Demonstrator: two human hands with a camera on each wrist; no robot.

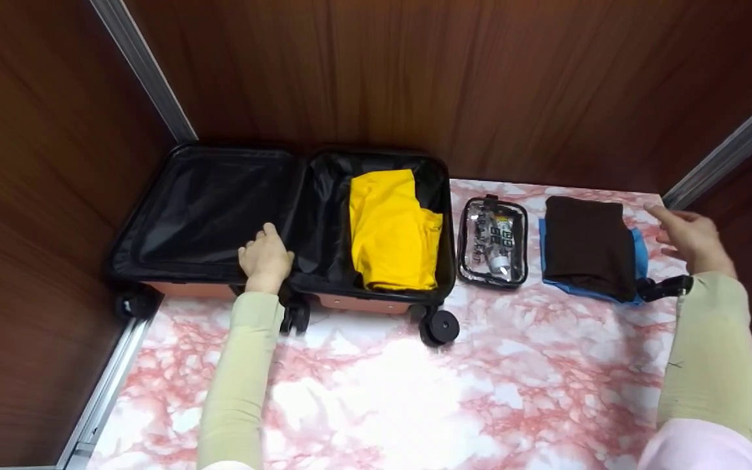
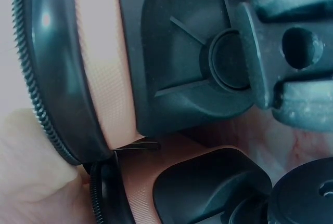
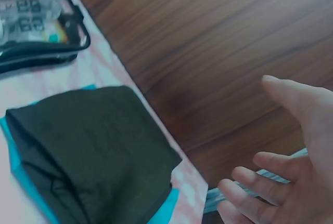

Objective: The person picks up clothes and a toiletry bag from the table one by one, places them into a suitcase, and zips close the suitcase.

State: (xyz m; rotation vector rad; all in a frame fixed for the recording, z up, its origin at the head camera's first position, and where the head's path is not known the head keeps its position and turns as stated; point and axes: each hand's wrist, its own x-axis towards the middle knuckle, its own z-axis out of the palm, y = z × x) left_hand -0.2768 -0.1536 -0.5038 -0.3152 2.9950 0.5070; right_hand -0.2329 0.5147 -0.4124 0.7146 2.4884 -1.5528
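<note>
An opened black-lined suitcase [image 1: 219,147] with salmon-coloured sides lies flat, its two halves side by side. My left hand [image 1: 265,258] grips its near edge where the halves meet. In the left wrist view, that hand [image 2: 36,177] lies against the zippered rims, its fingers mostly hidden. A folded yellow garment [image 1: 392,235] fills much of the right half. My right hand [image 1: 692,238], fingers spread and holding nothing, is raised right of a folded dark brown garment [image 1: 588,245]. Blue fabric [image 1: 640,251] shows from under the brown one.
Between the suitcase and folded clothes lies a clear, black-trimmed toiletry pouch [image 1: 493,241] with a tube inside. Black wheels [image 1: 441,326] stick out toward me. Wood-grain panels [image 1: 415,85] enclose the back and sides of the pink-and-white marbled surface [image 1: 546,365].
</note>
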